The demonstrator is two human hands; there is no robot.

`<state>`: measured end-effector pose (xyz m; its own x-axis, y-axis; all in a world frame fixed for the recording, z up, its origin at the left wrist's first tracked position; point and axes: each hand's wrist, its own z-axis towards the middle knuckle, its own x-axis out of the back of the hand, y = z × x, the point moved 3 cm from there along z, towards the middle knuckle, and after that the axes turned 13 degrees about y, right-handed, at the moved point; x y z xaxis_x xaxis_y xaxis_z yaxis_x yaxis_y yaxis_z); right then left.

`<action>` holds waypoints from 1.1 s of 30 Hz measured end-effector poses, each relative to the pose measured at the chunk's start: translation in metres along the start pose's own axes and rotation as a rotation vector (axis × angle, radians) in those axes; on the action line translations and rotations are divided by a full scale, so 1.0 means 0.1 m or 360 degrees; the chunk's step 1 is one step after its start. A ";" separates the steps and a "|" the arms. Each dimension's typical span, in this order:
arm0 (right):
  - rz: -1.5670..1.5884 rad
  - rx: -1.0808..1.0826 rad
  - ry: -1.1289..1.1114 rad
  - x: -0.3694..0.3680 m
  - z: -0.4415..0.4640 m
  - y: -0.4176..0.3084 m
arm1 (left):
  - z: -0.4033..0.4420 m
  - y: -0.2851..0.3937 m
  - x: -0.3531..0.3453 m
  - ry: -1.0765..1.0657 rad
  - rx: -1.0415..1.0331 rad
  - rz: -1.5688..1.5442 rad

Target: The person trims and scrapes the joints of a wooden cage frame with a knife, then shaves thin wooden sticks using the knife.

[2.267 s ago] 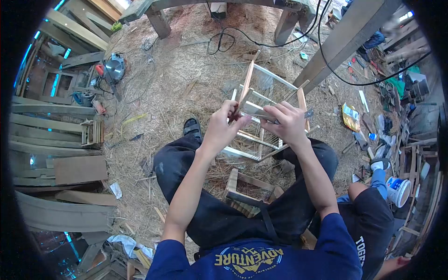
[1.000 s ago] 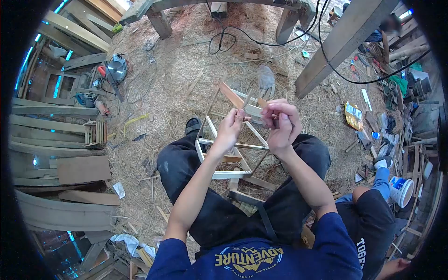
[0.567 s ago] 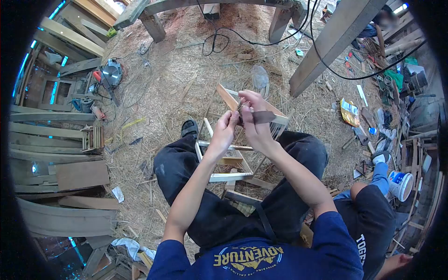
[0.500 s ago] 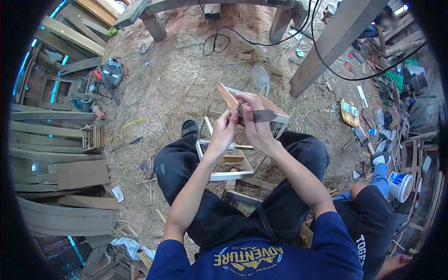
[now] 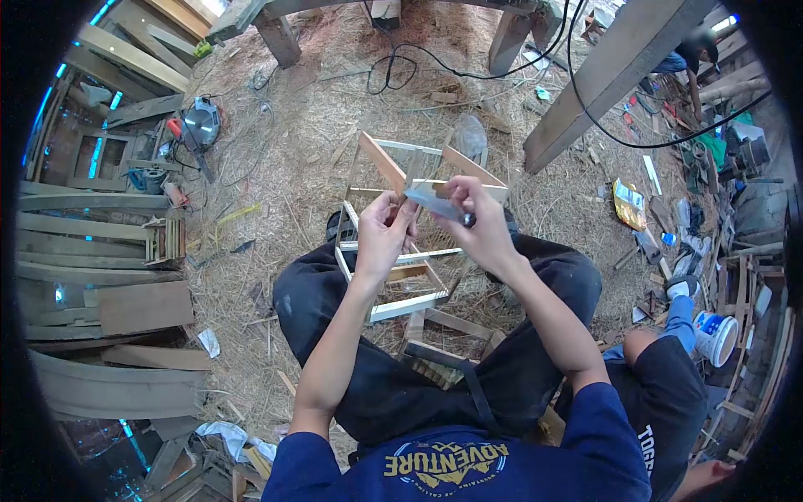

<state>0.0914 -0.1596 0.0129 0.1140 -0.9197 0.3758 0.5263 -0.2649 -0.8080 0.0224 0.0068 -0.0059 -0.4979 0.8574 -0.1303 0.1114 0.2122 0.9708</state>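
Observation:
My right hand [image 5: 483, 224] is closed around a knife [image 5: 433, 203], its pale, shiny blade pointing left and its dark handle end showing below the fingers. My left hand [image 5: 384, 234] is pinched on a thin wooden strip [image 5: 411, 167], which rises from the fingertips beside the blade. Whether the blade touches the strip I cannot tell. Below and beyond both hands, between my legs, stands a light wooden frame [image 5: 407, 308] made of slim bars. A wider reddish board [image 5: 381, 161] slants at its far left part.
A circular saw [image 5: 201, 127] lies on the straw-strewn floor at left, near stacked timber [image 5: 92, 229]. A wooden post [image 5: 615, 71] and black cable [image 5: 636, 140] cross the upper right. Another person [image 5: 669, 376] sits close at my right, near a white bucket [image 5: 716, 336]. Someone else bends at upper right.
The knife has turned: its blade pointed right before and now points left toward my left hand. My hands have moved slightly apart, and more of the frame shows.

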 end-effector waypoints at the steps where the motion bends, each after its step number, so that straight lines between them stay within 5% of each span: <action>1: 0.0106 -0.0091 -0.0006 -0.06 -0.03 0.01 | 0.00 0.00 -0.01 -0.0005 -0.0036 -0.0024; 7: 0.0336 -0.0547 0.0084 -0.07 0.05 0.00 | -0.05 0.02 -0.07 -0.0140 -0.0036 0.0154; 14: 0.0532 -0.0612 0.0193 -0.01 0.12 0.01 | -0.10 0.05 -0.15 -0.0129 -0.0266 -0.0010; 17: 0.0444 -0.0693 0.0139 0.06 0.15 -0.15 | -0.16 0.12 -0.14 -0.0072 -0.0066 -0.0024; 23: 0.0344 -0.0552 0.0185 0.03 0.16 -0.10 | -0.13 0.11 -0.14 -0.0077 -0.0023 -0.0138; 26: -0.0131 -0.0216 0.0196 0.07 0.13 -0.11 | -0.13 0.08 -0.13 -0.0009 -0.0054 -0.0135; 33: -0.0143 0.0032 -0.0103 -0.04 -0.11 -0.05 | -0.06 0.06 0.07 -0.0010 -0.0070 -0.0332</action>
<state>0.0790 -0.1581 0.0102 0.1196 -0.8716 0.4754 0.5538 -0.3388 -0.7606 0.0146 0.0113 0.0007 -0.5010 0.7999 -0.3303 -0.0314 0.3647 0.9306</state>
